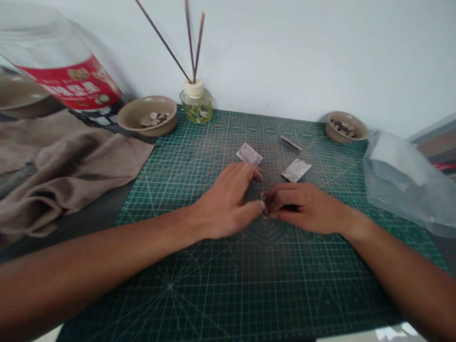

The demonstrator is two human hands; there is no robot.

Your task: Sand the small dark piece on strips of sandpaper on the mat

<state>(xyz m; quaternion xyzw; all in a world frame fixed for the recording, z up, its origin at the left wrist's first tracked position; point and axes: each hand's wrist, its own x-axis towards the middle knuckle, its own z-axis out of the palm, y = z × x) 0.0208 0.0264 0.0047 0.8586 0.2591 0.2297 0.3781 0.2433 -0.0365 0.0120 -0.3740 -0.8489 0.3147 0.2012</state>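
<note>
Over the green cutting mat (206, 275), my left hand (228, 204) has its thumb and fingers apart. Its thumb tip reaches a small greyish piece (264, 209) at the fingertips of my right hand (302, 204). My right fingers are bent and pinched together at that piece, mostly hiding it; its kind cannot be made out. Just beyond my left fingers lies a pale, mottled flat rectangle (249, 154). A similar rectangle (296, 170) rests above my right hand, and a third thin piece (290, 143) sits farther back, seen nearly edge-on.
A bowl (147, 116) of small pieces and a reed diffuser (196, 102) stand at the back left, near a big red-labelled jar (85, 80). Brown cloth (71, 171) lies left. Another bowl (345, 127) and a clear plastic bag (402, 175) are at right. A wall closes the back.
</note>
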